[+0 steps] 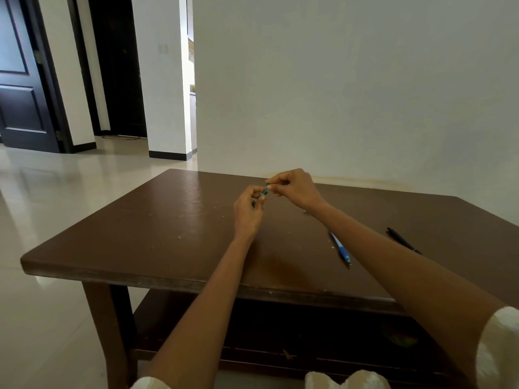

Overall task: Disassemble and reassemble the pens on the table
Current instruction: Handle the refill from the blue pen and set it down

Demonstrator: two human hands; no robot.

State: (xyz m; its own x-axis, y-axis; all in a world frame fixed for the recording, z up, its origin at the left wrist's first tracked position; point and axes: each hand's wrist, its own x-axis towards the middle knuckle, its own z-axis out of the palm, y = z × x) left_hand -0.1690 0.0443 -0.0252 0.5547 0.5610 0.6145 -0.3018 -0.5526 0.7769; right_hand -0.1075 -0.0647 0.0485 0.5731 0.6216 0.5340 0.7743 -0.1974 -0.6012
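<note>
Both my hands meet above the middle of the brown table (pixel 157 228). A green pen (pixel 265 190) runs between them, mostly hidden by fingers. My left hand (pixel 248 211) grips its lower end and my right hand (pixel 295 188) pinches its upper end. A blue pen (pixel 341 249) lies on the table under my right forearm. A black pen (pixel 403 240) lies further right, partly covered by that arm. A small pale part (pixel 305 211) lies on the table beside my right wrist; what it is I cannot tell.
The table stands against a white wall (pixel 351 94) and has a lower shelf (pixel 252 332) with dim items. Shiny tiled floor (pixel 50 192) stretches to the left, toward a dark door (pixel 22 80) and a white pillar (pixel 165 80).
</note>
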